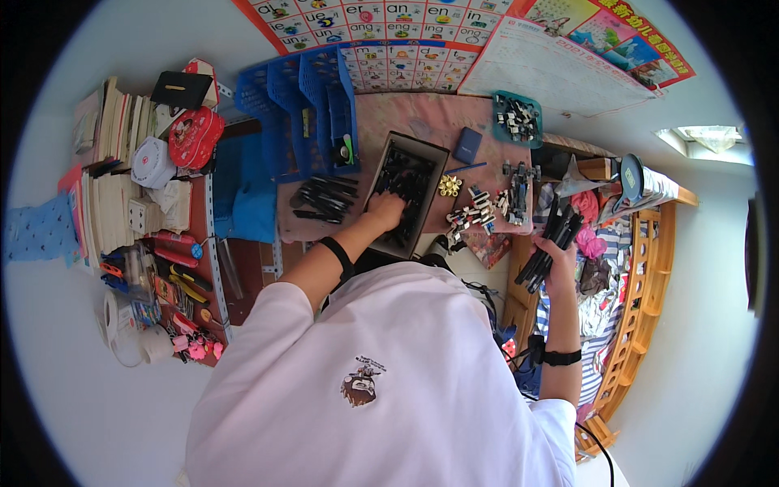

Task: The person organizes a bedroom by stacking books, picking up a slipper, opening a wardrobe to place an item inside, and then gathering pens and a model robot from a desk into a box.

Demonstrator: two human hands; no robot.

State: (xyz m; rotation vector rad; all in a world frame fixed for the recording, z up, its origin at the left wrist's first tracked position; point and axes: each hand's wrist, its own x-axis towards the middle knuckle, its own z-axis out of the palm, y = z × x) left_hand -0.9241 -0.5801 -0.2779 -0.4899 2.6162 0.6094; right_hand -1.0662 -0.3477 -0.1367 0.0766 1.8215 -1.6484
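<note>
My left hand [387,211] reaches into an open cardboard box [443,159] that holds many black pens [406,172]; its fingertips are hidden among them, so whether it grips any does not show. A bundle of black pens [552,243] is clutched in my right hand [558,259], raised beyond the right edge of the table. To the left of the box, a pile of black pens [325,198] lies on the pink-covered table [389,112]. A gold fidget spinner [450,185] and a blue pen [467,168] lie just right of the box.
A blue plastic file rack [286,91] stands at the back left. Building-brick models [478,210] and a dark blue box [467,145] lie on the right, with a teal basket [517,119] of bricks behind. Shelves of books [115,128] are at far left, a wooden bed rail [645,304] at far right.
</note>
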